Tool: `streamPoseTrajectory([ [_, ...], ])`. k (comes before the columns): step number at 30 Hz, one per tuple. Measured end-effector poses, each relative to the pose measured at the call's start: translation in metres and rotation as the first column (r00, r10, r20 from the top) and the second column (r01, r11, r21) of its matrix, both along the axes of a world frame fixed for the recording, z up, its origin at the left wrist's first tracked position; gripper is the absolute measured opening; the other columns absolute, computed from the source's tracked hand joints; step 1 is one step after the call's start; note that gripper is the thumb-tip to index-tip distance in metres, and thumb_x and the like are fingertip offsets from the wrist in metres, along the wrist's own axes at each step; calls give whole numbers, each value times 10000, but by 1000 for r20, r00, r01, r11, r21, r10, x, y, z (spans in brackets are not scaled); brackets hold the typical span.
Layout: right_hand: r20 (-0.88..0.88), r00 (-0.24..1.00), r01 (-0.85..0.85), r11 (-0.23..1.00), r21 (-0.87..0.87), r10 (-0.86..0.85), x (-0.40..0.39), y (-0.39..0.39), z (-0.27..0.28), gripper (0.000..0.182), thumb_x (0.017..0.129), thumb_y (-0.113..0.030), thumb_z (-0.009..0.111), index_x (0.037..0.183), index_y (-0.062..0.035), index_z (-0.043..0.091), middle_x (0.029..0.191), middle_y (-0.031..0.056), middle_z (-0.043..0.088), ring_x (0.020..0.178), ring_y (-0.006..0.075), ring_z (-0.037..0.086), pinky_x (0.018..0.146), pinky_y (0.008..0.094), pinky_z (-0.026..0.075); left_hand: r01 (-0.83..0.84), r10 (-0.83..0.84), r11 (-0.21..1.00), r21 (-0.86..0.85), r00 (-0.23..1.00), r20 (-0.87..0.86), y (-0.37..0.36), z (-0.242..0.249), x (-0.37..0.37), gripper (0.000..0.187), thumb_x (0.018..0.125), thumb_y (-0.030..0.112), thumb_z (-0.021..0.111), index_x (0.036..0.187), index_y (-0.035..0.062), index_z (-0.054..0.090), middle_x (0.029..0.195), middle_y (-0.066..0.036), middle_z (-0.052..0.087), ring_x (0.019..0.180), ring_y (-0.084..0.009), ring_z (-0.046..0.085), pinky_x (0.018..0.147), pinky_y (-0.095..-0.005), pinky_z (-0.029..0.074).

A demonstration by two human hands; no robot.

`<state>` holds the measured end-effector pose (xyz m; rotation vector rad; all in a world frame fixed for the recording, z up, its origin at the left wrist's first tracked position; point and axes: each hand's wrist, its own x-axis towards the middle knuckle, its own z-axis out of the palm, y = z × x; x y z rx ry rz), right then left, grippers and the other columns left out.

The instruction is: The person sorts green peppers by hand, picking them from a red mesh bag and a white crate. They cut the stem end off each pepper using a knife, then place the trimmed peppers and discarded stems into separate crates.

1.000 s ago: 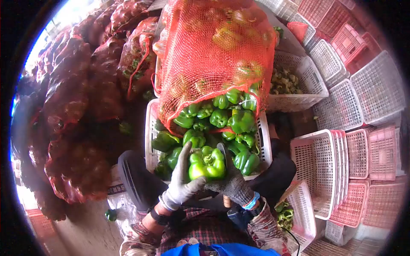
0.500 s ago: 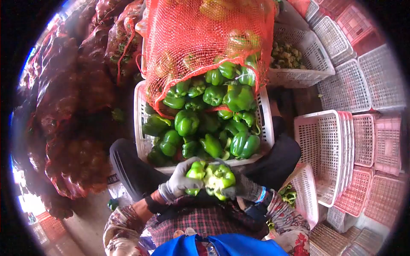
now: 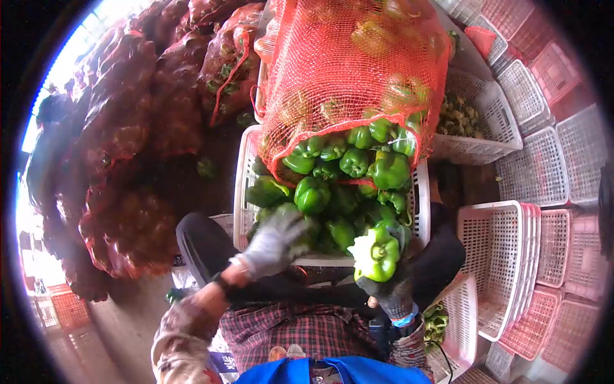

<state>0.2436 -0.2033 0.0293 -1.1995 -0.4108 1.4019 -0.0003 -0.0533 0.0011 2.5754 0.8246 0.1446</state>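
Observation:
A green bell pepper (image 3: 384,256) with a pale, torn side is held over the crate's front edge by my right hand (image 3: 388,293), in a dark glove. My left hand (image 3: 278,240), gloved in grey and blurred by motion, reaches over the near left of a white plastic crate (image 3: 244,185). Its fingers look stretched out above the peppers, and I make out nothing in them. Several whole green bell peppers fill the crate, one of them a glossy pepper (image 3: 312,195) just beyond my left hand. A red mesh bag (image 3: 345,70) spills peppers into the crate.
Full dark red mesh sacks (image 3: 121,147) are piled at the left. Stacked white crates (image 3: 492,256) and pink crates (image 3: 555,243) line the right side. A crate of scraps (image 3: 505,128) stands at the back right; a low crate (image 3: 462,313) with green pieces sits beside my right leg.
My hands have parted. The left has moved forward over the crate, without the pepper piece it held; the right has carried its pepper right and forward. The whole view has shifted.

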Motion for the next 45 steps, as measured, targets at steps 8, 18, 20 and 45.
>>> streamPoseTrajectory([
  [8, 921, 381, -159, 976, 151, -81, -23, 18, 15, 937, 641, -377, 859, 1374, -47, 376, 1167, 170, 618, 998, 326, 645, 853, 390, 526, 267, -295, 953, -142, 926, -235, -10, -17, 42, 526, 891, 460, 535, 1342, 193, 496, 1485, -88, 346, 1389, -341, 236, 1072, -631, 198],
  [18, 986, 122, -442, 896, -45, 110, -25, -8, 30, 944, 641, -394, 843, 1379, -54, 361, 1206, 206, 579, 914, 359, 656, 754, 441, 541, -109, 443, 629, -770, 864, 239, -75, 55, 47, 561, 846, 507, 653, 1135, 35, 562, 958, -206, 657, 910, -340, 654, 776, -377, 508],
  [20, 979, 163, -453, 891, -34, 121, -28, -17, 38, 923, 642, -384, 842, 1367, -58, 373, 1191, 202, 581, 923, 369, 646, 771, 453, 533, 6, 460, 578, -816, 824, 331, -86, 44, 47, 543, 853, 494, 650, 1142, 42, 565, 902, -186, 670, 867, -348, 665, 748, -386, 517],
  [45, 984, -19, -677, 722, -142, 175, -123, 157, -58, 422, 876, -148, 561, 1290, -107, 498, 1284, 194, 528, 852, 366, 658, 707, 458, 534, -234, 841, 396, -888, 481, 248, -41, 67, -64, 424, 850, 215, 734, 1180, 2, 574, 936, 5, 619, 837, -84, 563, 779, -244, 471],
])
